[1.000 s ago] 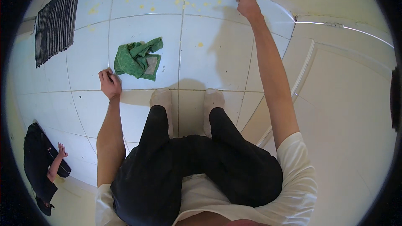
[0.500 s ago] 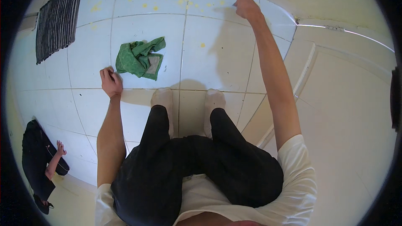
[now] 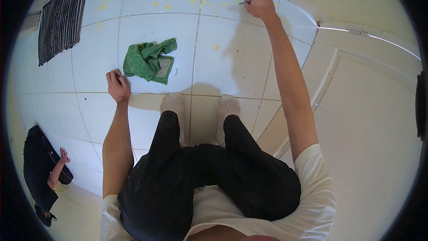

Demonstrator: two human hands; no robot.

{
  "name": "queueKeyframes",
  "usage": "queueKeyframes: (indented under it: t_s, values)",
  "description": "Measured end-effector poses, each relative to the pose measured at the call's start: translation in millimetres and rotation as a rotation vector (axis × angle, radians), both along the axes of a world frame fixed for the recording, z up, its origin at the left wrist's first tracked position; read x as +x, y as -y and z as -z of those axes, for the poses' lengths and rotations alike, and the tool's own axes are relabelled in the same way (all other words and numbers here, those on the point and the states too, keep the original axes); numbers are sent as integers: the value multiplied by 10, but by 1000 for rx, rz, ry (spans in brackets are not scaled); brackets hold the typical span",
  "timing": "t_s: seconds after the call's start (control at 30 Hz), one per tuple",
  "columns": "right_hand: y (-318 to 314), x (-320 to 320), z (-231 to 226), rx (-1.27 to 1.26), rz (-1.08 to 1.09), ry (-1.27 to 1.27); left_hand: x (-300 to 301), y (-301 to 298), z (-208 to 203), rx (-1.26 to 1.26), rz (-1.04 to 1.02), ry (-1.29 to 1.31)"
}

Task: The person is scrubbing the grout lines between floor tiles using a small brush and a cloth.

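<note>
My right hand [image 3: 260, 5] is stretched far out over the white floor tiles [image 3: 232, 31], close to the far wall. Its fingers are closed on a small thin tool with a dark tip [image 3: 242, 3], whose kind is too small to tell. Yellow spots [image 3: 167, 7] dot the tiles to the left of that tip. My left hand [image 3: 118, 86] rests curled on the floor, and whatever lies inside its fingers, if anything, is hidden. Just beyond it and to the right lies a crumpled green cloth [image 3: 145, 62] with a grey patch, apart from my right hand.
A black-and-grey striped mat [image 3: 63, 22] lies at the far left. Another person in dark clothes [image 3: 41, 165] is at the lower left, one hand [image 3: 65, 155] showing. A pale panelled door [image 3: 356, 107] stands on the right. My feet in light socks [image 3: 173, 106] are planted between my hands.
My right hand has shifted slightly farther away and to the left, and more of the thin tool shows. The left hand and the green cloth stay in place.
</note>
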State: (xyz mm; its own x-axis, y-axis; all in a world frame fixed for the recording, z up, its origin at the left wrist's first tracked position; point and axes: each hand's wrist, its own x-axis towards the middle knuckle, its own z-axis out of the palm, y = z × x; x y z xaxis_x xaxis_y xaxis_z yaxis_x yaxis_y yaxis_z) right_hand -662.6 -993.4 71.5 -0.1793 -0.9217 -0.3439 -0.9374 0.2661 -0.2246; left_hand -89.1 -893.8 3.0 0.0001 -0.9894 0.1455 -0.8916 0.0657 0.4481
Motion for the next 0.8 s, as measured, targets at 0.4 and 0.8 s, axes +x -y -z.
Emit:
queueKeyframes:
  t_s: [0.4, 0.8]
  values:
    - [-262, -290, 338, 139, 370, 291, 46, -7, 21, 10, 1, -25]
    - [282, -66, 20, 396, 67, -150, -37, -2, -44, -21, -1, 2]
